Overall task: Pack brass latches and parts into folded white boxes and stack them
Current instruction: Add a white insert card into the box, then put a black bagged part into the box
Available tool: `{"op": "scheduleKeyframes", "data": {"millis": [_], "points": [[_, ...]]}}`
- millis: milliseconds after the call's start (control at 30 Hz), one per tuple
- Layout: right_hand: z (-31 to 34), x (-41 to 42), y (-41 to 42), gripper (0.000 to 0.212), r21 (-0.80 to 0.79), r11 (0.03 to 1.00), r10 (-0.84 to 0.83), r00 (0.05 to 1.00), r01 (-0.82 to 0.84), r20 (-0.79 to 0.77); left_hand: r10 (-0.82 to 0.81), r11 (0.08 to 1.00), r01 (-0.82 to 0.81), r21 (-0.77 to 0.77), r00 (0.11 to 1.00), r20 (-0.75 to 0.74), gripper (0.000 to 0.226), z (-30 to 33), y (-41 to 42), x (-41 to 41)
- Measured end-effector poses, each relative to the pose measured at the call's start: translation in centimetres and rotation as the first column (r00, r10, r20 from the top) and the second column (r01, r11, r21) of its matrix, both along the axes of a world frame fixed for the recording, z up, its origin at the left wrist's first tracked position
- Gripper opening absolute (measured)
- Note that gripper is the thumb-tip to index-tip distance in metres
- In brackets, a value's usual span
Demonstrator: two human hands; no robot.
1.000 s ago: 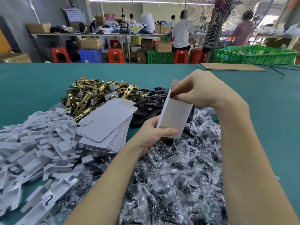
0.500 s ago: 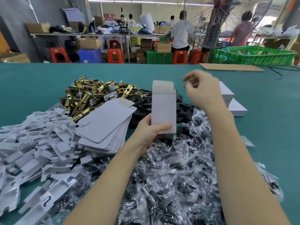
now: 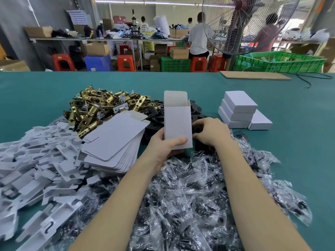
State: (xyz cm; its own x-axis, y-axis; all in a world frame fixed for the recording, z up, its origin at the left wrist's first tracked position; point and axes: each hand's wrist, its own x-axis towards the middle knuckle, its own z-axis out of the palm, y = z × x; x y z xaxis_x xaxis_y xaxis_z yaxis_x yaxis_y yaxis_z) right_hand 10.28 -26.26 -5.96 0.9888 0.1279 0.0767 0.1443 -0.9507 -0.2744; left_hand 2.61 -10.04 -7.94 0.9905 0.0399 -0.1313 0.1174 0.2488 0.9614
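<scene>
My left hand (image 3: 161, 148) grips the lower part of a folded white box (image 3: 177, 125), thumb across its front. The box stands upright with its top flap open. Just right of it, my right hand (image 3: 212, 131) reaches down into the pile of black plates (image 3: 154, 114), fingers curled and pinching one. A heap of brass latches (image 3: 97, 105) lies at the back left. Three closed white boxes (image 3: 237, 107) are stacked at the right, with another beside them.
A stack of flat box blanks (image 3: 116, 142) lies left of my left hand, and white card inserts (image 3: 36, 160) spread further left. Clear bagged parts (image 3: 190, 196) cover the near green table (image 3: 299, 133). A cardboard sheet (image 3: 253, 75) and a cable lie far right.
My right hand left the box's top and dropped to the black plates beside it. My left hand turned the box upright and square to me.
</scene>
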Motion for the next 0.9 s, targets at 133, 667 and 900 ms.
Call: {"op": "scheduleKeyframes", "data": {"millis": [133,667,900], "points": [[-0.3,0.1,0.1,0.025,0.142,0.987,-0.08,0.995,0.071,0.059,-0.002,1.0,0.002,-0.001,1.0,-0.001,0.051,0.0,0.0,0.0],[6.8,-1.6,-2.5,0.009,0.985,0.166,0.193,0.981,-0.045,0.012,-0.055,0.998,0.055,0.038,0.999,0.0,0.051,-0.1,0.2,0.1],[7.5,-1.8,-1.4,0.007,0.883,0.397,0.296,0.946,-0.251,0.136,-0.088,0.99,0.087,0.115,0.996,0.001,0.043,0.2,0.1,-0.3]]}}
